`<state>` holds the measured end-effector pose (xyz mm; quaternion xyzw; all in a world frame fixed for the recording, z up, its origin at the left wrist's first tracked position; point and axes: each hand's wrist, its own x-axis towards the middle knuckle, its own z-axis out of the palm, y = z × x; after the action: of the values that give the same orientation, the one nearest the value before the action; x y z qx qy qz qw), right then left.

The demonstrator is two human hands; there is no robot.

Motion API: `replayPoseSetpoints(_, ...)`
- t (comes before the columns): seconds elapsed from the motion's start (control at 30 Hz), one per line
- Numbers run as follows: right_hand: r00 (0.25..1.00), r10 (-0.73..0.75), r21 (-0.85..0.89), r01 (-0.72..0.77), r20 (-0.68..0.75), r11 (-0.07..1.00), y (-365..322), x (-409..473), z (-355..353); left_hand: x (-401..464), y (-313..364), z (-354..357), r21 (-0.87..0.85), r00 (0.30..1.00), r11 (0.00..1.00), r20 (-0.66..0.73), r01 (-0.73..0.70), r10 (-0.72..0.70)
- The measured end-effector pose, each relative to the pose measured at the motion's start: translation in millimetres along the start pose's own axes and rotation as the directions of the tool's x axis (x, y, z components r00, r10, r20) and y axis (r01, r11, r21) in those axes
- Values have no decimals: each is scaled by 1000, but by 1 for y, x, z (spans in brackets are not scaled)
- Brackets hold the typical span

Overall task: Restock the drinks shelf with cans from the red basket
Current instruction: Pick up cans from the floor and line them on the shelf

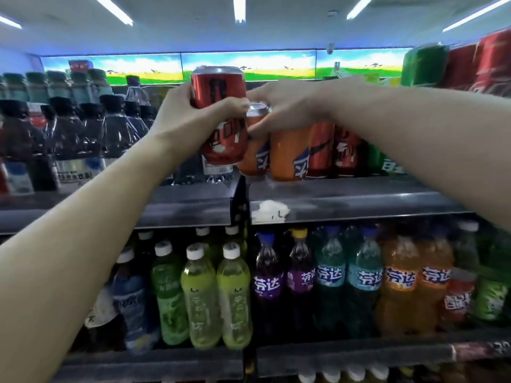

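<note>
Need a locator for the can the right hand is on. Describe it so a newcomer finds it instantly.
Start at the upper grey metal shelf right of the centre divider, with its front row of cans. The orange can with a blue label stands at that row's left end. Unlike its orange neighbour, the right hand grips its silver top.

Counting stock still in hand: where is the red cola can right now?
In the head view, the red cola can is centre-left, held upright in the left hand, just left of the orange soda can the right hand grips.

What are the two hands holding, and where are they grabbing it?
The left hand grips a red can round its middle. The right hand grips the top of an orange can on the shelf.
</note>
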<state>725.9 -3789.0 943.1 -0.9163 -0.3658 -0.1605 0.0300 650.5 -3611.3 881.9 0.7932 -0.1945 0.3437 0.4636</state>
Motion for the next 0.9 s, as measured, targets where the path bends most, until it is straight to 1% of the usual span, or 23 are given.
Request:
replayPoseSetpoints(0.07, 1000, -4, 34, 3, 29, 999, 1, 2, 5, 4, -7, 0, 1, 1000, 1000, -26, 10, -10)
replayPoseSetpoints(0.13, 997, 31, 57, -36, 77, 998, 0, 4, 5, 6, -11, 2, 31, 999, 999, -35, 25, -24)
replayPoseSetpoints(0.3, 990, 90, 79, -99, 112, 992, 6, 16, 6, 6, -9, 8, 26, 1000, 999, -19, 19, -19)
replayPoseSetpoints(0.47, 971, 120, 3, -123, 207, 992, 4, 11, 4, 5, -6, 7, 28, 1000, 999, -17, 26, -25)
replayPoseSetpoints(0.57, 970, 117, 3, -120, 213, 993, -4, 9, 3, 4, -4, 5, 37, 999, 999, -11, 31, -31)
replayPoseSetpoints(0.7, 982, 108, 55, -118, 154, 991, -5, 7, 6, 3, -2, 5, 52, 1000, 998, -5, 24, -24)
replayPoseSetpoints(0.77, 991, 80, 63, -87, 106, 994, -6, 0, 7, 3, -1, 7, 54, 1000, 998, -3, 23, -23)
replayPoseSetpoints(0.83, 999, 34, 25, -35, 39, 999, -4, -5, 8, 3, 1, 10, 49, 1000, 999, 3, 19, -19)
replayPoseSetpoints(0.9, 999, 14, 2, -14, -38, 1000, -1, -4, 10, 3, 4, 14, 33, 1000, 999, 11, 14, -15)
